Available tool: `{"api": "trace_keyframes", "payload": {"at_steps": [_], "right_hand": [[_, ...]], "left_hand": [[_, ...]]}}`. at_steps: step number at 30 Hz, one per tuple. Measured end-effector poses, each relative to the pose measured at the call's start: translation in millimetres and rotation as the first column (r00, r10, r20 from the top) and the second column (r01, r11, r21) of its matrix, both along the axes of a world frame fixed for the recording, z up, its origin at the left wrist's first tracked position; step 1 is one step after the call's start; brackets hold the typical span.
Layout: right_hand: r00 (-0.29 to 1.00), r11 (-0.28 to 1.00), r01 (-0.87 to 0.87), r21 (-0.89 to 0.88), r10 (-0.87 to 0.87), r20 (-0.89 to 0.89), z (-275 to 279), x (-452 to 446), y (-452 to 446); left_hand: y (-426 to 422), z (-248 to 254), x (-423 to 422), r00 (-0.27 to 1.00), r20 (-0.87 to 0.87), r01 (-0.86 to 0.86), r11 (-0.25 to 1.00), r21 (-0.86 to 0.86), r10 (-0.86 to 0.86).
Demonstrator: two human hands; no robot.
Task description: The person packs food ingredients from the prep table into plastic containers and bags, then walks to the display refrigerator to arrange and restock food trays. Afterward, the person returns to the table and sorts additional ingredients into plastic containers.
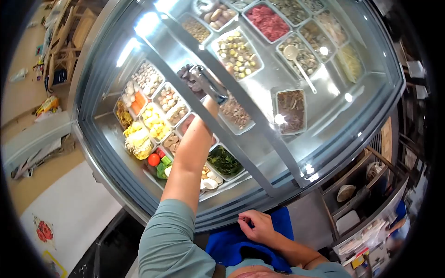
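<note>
While the right hand (pixel 257 227) rests over the blue apron (pixel 222 243), just outside the case's front rim (pixel 259 204), its fingers are loosely curled and nothing is seen in it. The left forearm (pixel 186 148) goes over the near trays, beside the dark green leaves (pixel 225 162), and under the nearer frame bar (pixel 236 150). Beyond it, the left hand (pixel 212 103) is at a shiny metal object (pixel 211 82), which lies between the two bars; whether the fingers pinch it, I cannot tell. By my judgement, the reaching-in is done, but no lifting out of the case is shown. The farther bar (pixel 259 130) and the nearer one limit upward movement. More room appears over the bare metal floor (pixel 263 99), before the brown shreds (pixel 291 109) and, farther, the white spoon (pixel 290 52).
</note>
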State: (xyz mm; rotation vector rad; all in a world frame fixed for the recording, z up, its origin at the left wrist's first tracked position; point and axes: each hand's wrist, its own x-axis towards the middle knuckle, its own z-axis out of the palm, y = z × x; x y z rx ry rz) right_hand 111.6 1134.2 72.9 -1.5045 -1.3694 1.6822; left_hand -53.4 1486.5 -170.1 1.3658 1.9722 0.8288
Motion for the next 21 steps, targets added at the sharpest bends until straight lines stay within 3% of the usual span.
{"api": "trace_keyframes", "payload": {"at_steps": [2,3,5,6,7,8,9,10,11,12,14,15,16,17,18,20,21], "right_hand": [[0.999,0.992,-0.044,-0.118,0.045,0.0,-2.9,-18.1,11.7],[0.998,0.969,0.037,-0.244,-0.05,-0.047,-13.5,-31.6,15.6],[0.931,0.857,0.244,-0.454,-0.338,-0.137,-43.1,-63.5,27.9],[0.84,0.762,0.356,-0.541,-0.515,-0.172,-65.0,-79.9,36.7],[0.783,0.671,0.434,-0.601,-0.611,-0.117,-92.1,-92.9,46.6],[0.714,0.568,0.506,-0.649,-0.698,-0.054,-120.1,-101.6,57.4],[0.745,0.581,0.551,-0.599,-0.666,0.04,-143.5,-105.5,70.8],[0.763,0.595,0.59,-0.545,-0.632,0.136,-166.7,-109.8,82.5],[0.703,0.621,0.71,-0.334,-0.655,0.276,-198.3,-113.8,88.3],[0.609,0.627,0.772,-0.099,-0.688,0.395,-226.1,-115.0,94.2],[0.445,0.765,0.636,0.102,-0.471,0.762,-258.7,-104.4,121.7],[0.446,0.766,0.635,0.101,-0.469,0.762,-262.7,-99.0,134.4],[0.532,0.73,0.682,-0.037,-0.461,0.71,-260.4,-93.5,146.6],[0.611,0.688,0.704,-0.177,-0.459,0.645,-256.9,-88.8,157.9],[0.615,0.693,0.699,-0.178,-0.454,0.645,-252.1,-85.3,168.1],[0.577,0.504,0.817,-0.282,-0.714,0.396,-243.4,-81.4,179.3],[0.478,0.427,0.875,-0.227,-0.833,0.277,-247.2,-84.5,177.5]], "left_hand": [[-15.8,-29.7,-14.9,0.97,0.236,-0.086,0.993,0.084,0.064],[-23.1,-41.3,-19.1,0.931,0.357,-0.132,0.984,0.119,0.082],[-34.2,-17.2,-31.4,0.969,0.236,0.023,0.983,0.18,-0.066],[-41.6,19.7,-41.4,0.973,-0.014,0.231,0.96,0.159,-0.232],[-49.8,30.8,-43.4,1.0,0.013,0.007,0.998,0.056,-0.007],[-60.3,34.4,-57.5,0.986,-0.167,-0.035,0.998,-0.056,0.026],[-73.8,49.2,-70.6,0.976,-0.211,0.047,0.999,-0.002,-0.046],[-81.1,73.8,-73.3,0.989,-0.098,-0.122,0.988,-0.093,0.113],[-94.1,77.9,-86.7,0.965,-0.245,-0.101,0.994,-0.035,0.089],[-105.2,88.1,-91.5,0.965,-0.236,-0.11,0.993,0.034,0.115],[-132.9,95.4,-104.3,0.954,-0.263,-0.135,0.989,0.056,0.145],[-145.0,102.6,-104.7,0.957,-0.213,-0.209,0.977,-0.042,0.195],[-156.1,112.2,-102.6,0.953,-0.17,-0.277,0.95,-0.144,0.252],[-164.1,121.8,-99.5,0.963,-0.124,-0.258,0.95,-0.174,0.239],[-175.1,113.0,-100.9,0.969,-0.064,-0.245,0.961,-0.131,0.239],[-192.0,103.3,-90.8,0.945,0.077,-0.297,0.934,-0.199,0.317],[-195.2,99.3,-86.1,0.955,0.038,-0.276,0.928,-0.251,0.294]]}}
